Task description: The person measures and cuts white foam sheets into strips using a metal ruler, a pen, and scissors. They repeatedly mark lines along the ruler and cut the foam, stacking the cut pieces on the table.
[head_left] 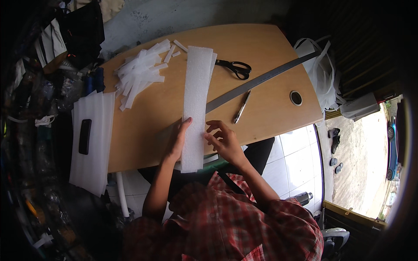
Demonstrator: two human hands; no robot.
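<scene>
A long white foam sheet strip point(194, 95) stands lengthwise in front of me, with at least one more layer showing behind its upper right edge. My left hand point(177, 141) grips its left side, thumb on the front and the other fingers hidden behind. At the strip's right edge is my right hand point(224, 141), its fingers loosely bent and apart, the fingertips at or just touching the foam. Beyond the strip lie black-handled scissors point(237, 68), their blades partly covered by it. A long metal ruler point(261, 80) runs diagonally across the table, passing behind the strip.
Narrow white foam pieces point(141, 71) are heaped at the table's point(265, 43) far left. Wider foam sheets point(93, 169) with a black phone point(85, 137) on them overhang its left edge. A pen point(242, 106) lies right of my hands, near a round cable hole point(295, 98).
</scene>
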